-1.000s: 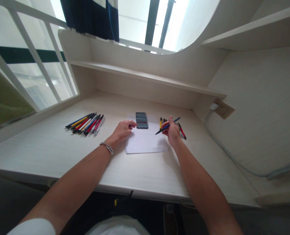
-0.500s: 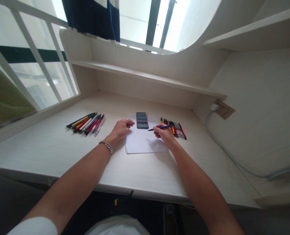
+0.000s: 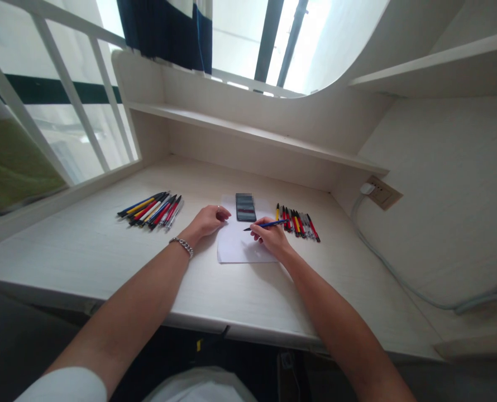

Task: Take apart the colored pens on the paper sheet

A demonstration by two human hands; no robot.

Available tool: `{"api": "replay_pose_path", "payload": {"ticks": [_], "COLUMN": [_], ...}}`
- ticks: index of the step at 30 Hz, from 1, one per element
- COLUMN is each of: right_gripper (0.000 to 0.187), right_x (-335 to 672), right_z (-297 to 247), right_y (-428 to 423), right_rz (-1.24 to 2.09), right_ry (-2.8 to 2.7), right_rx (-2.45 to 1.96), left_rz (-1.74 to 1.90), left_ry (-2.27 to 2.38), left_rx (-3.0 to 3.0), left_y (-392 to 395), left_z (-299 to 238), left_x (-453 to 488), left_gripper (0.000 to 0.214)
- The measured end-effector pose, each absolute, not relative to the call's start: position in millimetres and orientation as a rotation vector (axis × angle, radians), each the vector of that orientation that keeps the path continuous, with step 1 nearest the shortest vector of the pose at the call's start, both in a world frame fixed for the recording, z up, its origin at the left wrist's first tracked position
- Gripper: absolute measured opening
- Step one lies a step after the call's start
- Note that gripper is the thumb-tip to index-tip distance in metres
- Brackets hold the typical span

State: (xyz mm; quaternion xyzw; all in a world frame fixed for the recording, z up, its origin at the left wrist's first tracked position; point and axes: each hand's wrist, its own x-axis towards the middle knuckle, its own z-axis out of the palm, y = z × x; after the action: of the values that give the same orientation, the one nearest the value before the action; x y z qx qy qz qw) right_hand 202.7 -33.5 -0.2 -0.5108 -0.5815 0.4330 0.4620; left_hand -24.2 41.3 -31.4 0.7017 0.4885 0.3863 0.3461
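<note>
My right hand [image 3: 269,237] is closed around a blue pen [image 3: 269,224], its dark tip pointing left over the white paper [image 3: 240,251]. Whether the tip touches the sheet I cannot tell. My left hand [image 3: 210,219] rests at the paper's left edge, fingers loosely bent and apart, holding nothing. A silver chain bracelet [image 3: 184,244] circles that wrist. Between the hands, on the upper part of the paper, lies a dark phone [image 3: 245,207] with its screen lit; what it displays is blurred.
To the left lies a heap of mixed pens [image 3: 152,210]. A neater row of pens [image 3: 299,223] lies right of the paper. A charger [image 3: 366,188] sits in the wall socket [image 3: 383,193], its cable [image 3: 368,243] trailing down the right side. A shelf [image 3: 248,129] runs along the back of the desk.
My right hand has moved left and slightly down with the blue pen, further over the paper. My left hand stays at the paper's edge. The view has shifted a little.
</note>
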Motion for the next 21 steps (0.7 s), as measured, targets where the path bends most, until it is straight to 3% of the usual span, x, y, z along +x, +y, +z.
{"api": "replay_pose_path", "payload": {"ticks": [21], "right_gripper": [0.008], "right_x": [136.6], "right_z": [-26.1], "right_y": [-15.7], "right_rz": [0.898], "right_ry": [-1.496], "right_rx": [-1.321], "left_rz": [1.053], "left_ry": [1.159], "left_rx": [1.711], "left_y": [49.5], "left_z": [-41.8], "left_x": [-27.6], "left_gripper": [0.036]}}
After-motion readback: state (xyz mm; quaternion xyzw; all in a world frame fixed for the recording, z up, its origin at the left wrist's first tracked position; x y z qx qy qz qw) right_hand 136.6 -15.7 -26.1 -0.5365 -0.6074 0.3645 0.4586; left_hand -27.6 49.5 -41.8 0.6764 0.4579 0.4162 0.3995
